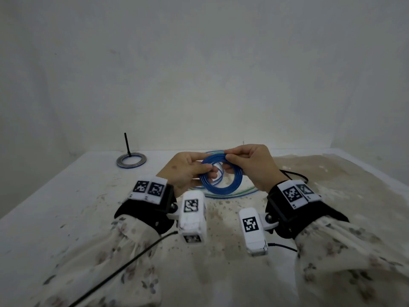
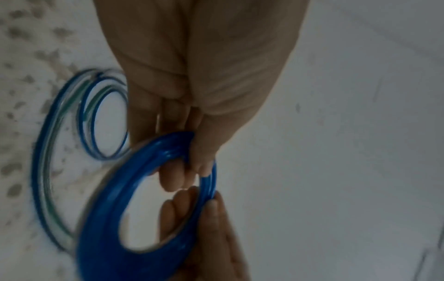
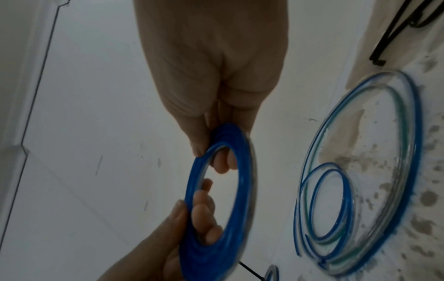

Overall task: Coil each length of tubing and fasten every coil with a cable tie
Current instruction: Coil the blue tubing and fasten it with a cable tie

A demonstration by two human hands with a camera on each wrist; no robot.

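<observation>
A coil of blue tubing (image 1: 221, 187) hangs above the table between both hands. My left hand (image 1: 209, 171) pinches its left side, thumb outside and fingers through the ring. My right hand (image 1: 228, 161) pinches the top right. In the left wrist view the left hand (image 2: 190, 171) grips the blue coil (image 2: 134, 209), with the right hand's fingers (image 2: 206, 218) coming up from below. In the right wrist view the right hand (image 3: 211, 157) holds the coil (image 3: 242, 190). A finished coil (image 1: 131, 161) lies at the far left, its black cable tie (image 1: 126, 144) sticking up.
More loose tubing (image 1: 234, 192) in blue, green and clear loops lies on the stained white table (image 1: 66, 207) under the hands, also seen as wide rings (image 3: 360, 180). Black cable ties (image 3: 396, 38) lie to the right. A white wall stands behind the table.
</observation>
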